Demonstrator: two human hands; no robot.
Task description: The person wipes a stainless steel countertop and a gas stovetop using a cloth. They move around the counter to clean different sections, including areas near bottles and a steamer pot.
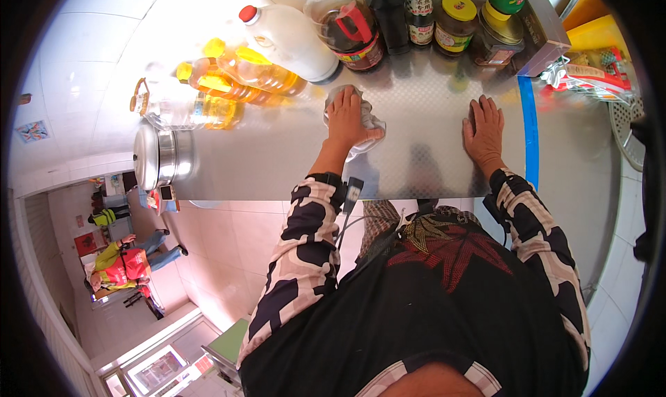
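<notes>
My left hand (347,117) presses down on a crumpled pale cloth (372,129), which lies on the stainless-steel countertop (411,110). The thumb and fingers spread over the cloth, and its folds show at the right of the hand. Resting palm down on the bare metal is my right hand (484,129), with nothing held in it. A strip of blue tape (528,121) runs across the counter, to the right of that hand.
Along the back stand a white jug (294,43), a dark sauce bottle (348,27), jars (456,25) and oil bottles (260,69). A lidded steel pot (158,157) sits at the left end; a wire basket (588,79) is at right. Another person (125,267) is far left.
</notes>
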